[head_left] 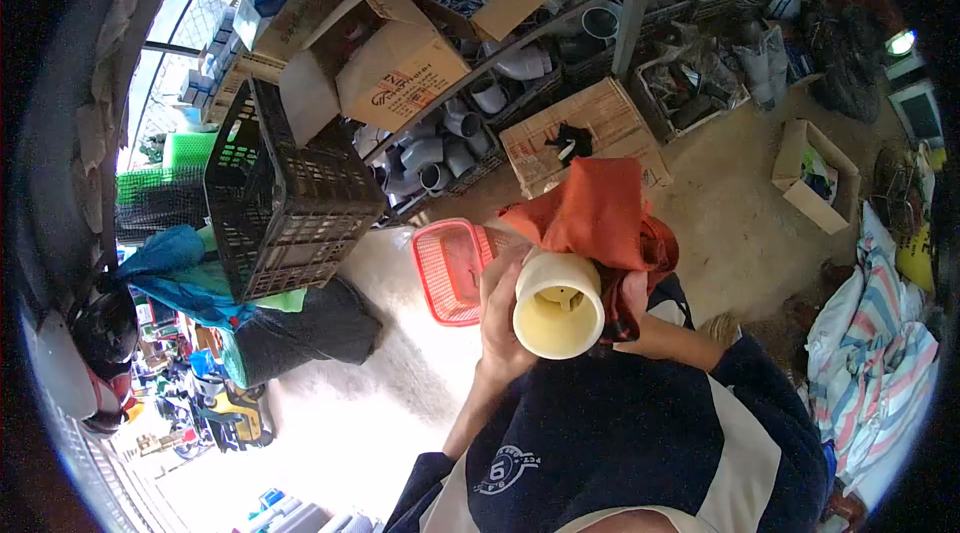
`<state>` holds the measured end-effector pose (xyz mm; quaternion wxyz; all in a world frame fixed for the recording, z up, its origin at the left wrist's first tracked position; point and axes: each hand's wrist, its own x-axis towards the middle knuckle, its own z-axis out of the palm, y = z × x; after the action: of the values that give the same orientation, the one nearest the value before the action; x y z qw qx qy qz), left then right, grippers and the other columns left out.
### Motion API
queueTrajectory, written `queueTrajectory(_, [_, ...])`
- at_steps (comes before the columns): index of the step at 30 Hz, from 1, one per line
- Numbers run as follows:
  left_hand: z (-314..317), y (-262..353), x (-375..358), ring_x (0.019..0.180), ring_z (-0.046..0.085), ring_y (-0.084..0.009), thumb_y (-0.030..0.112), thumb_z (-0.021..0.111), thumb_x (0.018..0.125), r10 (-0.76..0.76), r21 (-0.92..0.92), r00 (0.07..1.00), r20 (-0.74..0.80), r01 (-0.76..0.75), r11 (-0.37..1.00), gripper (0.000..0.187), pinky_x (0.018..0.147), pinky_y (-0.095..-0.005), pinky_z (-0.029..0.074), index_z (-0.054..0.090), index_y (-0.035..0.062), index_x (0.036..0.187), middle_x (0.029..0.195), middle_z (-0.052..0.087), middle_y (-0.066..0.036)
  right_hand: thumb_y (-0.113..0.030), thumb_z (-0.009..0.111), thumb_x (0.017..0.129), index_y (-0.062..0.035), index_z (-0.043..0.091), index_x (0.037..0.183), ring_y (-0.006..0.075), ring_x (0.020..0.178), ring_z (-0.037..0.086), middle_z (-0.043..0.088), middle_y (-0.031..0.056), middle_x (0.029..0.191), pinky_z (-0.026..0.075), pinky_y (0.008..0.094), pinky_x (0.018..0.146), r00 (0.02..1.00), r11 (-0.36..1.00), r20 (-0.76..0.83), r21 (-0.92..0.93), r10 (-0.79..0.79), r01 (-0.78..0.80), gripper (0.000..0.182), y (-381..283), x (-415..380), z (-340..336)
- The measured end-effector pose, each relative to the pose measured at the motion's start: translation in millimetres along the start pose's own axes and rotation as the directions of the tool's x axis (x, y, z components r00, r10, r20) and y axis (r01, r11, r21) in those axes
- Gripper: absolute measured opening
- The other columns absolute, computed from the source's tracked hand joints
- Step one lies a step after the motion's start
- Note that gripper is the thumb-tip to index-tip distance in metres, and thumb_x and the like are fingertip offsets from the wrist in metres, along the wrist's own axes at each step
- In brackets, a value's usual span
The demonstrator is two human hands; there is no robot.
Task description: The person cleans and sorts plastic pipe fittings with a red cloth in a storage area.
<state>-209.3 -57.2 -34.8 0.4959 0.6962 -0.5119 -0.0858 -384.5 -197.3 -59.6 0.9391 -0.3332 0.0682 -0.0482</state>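
A cream plastic pipe fitting (560,333) is held in front of my chest, its round open end facing up toward me. Inside the bore, a small ribbed or crossed piece shows. My left hand (503,318) wraps around the fitting's left side. On the other side, my right hand (630,305) is closed on an orange-red cloth (605,213), which drapes over the far side of the fitting and hides most of these fingers. A dark plaid part of the cloth hangs below this hand.
A red plastic basket (425,273) sits on the floor beyond my left hand. Left of it stands a black crate (315,203). Ahead are a closed carton (590,133) and a shelf of grey pipe fittings (440,153). An open box (815,178) and striped sacks (870,363) lie right.
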Motion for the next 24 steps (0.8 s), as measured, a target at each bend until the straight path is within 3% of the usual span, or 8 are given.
queueTrajectory(7, [0.1, -2.6, 3.4, 0.123, 0.052, -0.0384, 0.01, 0.085, 0.071, -0.032, 0.012, 0.999, 0.017, 0.032, 0.999, 0.086, 0.101, -0.0462, 0.046, 0.036, 0.0013, 0.142, 0.134, 0.049, -0.025, -0.035, 0.046, 0.104, -0.0007, 0.049, 0.128, 0.0194, 0.101, 0.063, 0.064, 0.0111, 0.112, 0.051, 0.0377, 0.089, 0.999, 0.991, -0.045, -0.13, 0.008, -0.014, 0.042, -7.7, 8.3, 7.1])
queueTrajectory(9, [10.2, 2.6, 2.0, 0.122, 0.053, -0.0365, 0.009, 0.085, 0.072, -0.096, -0.256, 0.992, -0.088, 0.07, 0.964, 0.084, 0.102, -0.0467, 0.045, 0.036, 0.0012, 0.14, 0.134, 0.047, -0.025, -0.034, 0.046, 0.104, -0.0007, 0.049, 0.127, 0.0188, 0.1, 0.063, 0.064, 0.0108, 0.111, 0.051, 0.0371, 0.089, 0.995, 0.984, -0.096, -0.18, -0.034, 0.016, 0.041, -7.6, 18.3, 13.0])
queueTrajectory(11, [15.0, 0.7, -1.1, 0.122, 0.053, -0.0349, 0.007, 0.085, 0.072, -0.112, -0.373, 0.985, -0.131, 0.055, 0.926, 0.083, 0.103, -0.0468, 0.045, 0.036, 0.0013, 0.139, 0.135, 0.046, -0.024, -0.033, 0.046, 0.104, -0.0007, 0.05, 0.127, 0.0183, 0.099, 0.063, 0.064, 0.0106, 0.111, 0.051, 0.0364, 0.088, 0.983, 0.97, -0.154, -0.236, -0.097, 0.059, 0.04, -9.1, 30.8, 20.3])
queueTrajectory(17, [24.1, -6.8, -0.1, 0.123, 0.054, -0.0342, 0.005, 0.086, 0.072, -0.016, -0.496, 0.982, -0.186, -0.08, 0.865, 0.082, 0.103, -0.0458, 0.047, 0.036, 0.0002, 0.137, 0.138, 0.043, -0.025, -0.03, 0.046, 0.104, -0.0008, 0.051, 0.125, 0.0166, 0.097, 0.062, 0.064, 0.0097, 0.111, 0.05, 0.0344, 0.086, 0.924, 0.902, -0.261, -0.402, -0.278, 0.158, 0.037, -15.6, 59.5, 34.3])
queueTrajectory(22, [30.0, -18.8, -8.3, 0.124, 0.053, -0.0346, 0.003, 0.085, 0.072, -0.046, -0.557, 0.983, -0.177, -0.062, 0.828, 0.079, 0.104, -0.0455, 0.046, 0.039, -0.0008, 0.136, 0.139, 0.043, -0.025, -0.028, 0.047, 0.104, -0.0009, 0.052, 0.124, 0.0153, 0.096, 0.061, 0.064, 0.009, 0.11, 0.05, 0.0328, 0.085, 0.879, 0.839, -0.27, -0.497, -0.393, 0.223, 0.034, -26.5, 68.1, 44.3])
queueTrajectory(24, [29.0, -19.4, -9.6, 0.124, 0.054, -0.0334, 0.007, 0.081, 0.078, -0.028, -0.542, 0.989, -0.148, -0.057, 0.838, 0.073, 0.103, -0.0438, 0.046, 0.039, -0.0011, 0.138, 0.138, 0.045, -0.024, -0.027, 0.047, 0.105, -0.0009, 0.053, 0.124, 0.0147, 0.095, 0.061, 0.064, 0.0087, 0.11, 0.05, 0.0322, 0.084, 0.846, 0.801, -0.272, -0.539, -0.459, 0.261, 0.033, -30.9, 71.4, 49.4])
